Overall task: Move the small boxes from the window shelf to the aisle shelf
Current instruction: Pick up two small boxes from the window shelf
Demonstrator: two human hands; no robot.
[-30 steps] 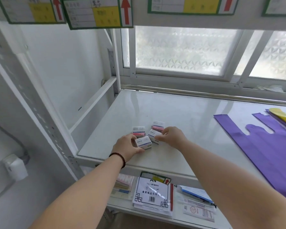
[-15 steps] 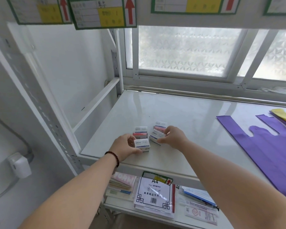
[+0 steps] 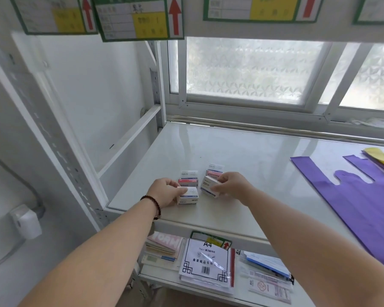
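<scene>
Several small white boxes with red and blue bands sit near the front left of the white window shelf (image 3: 242, 156). My left hand (image 3: 165, 192) grips the nearest box (image 3: 188, 196) by its left end. My right hand (image 3: 230, 185) holds a tilted box (image 3: 208, 186), lifted at its right side. Behind them rest a left rear box (image 3: 187, 177) and a right rear box (image 3: 214, 170). A dark bead bracelet circles my left wrist.
Purple bags (image 3: 353, 196) and a yellow one (image 3: 381, 158) lie flat at the shelf's right. A frosted window (image 3: 253, 69) backs the shelf. Labels with red arrows (image 3: 140, 18) hang above. The lower shelf holds an A4 paper pack (image 3: 205, 262) and notebooks (image 3: 162, 247).
Both hands have closed tighter on their boxes. The right hand's box is now tilted up off the shelf. The left hand's box has slid slightly toward me.
</scene>
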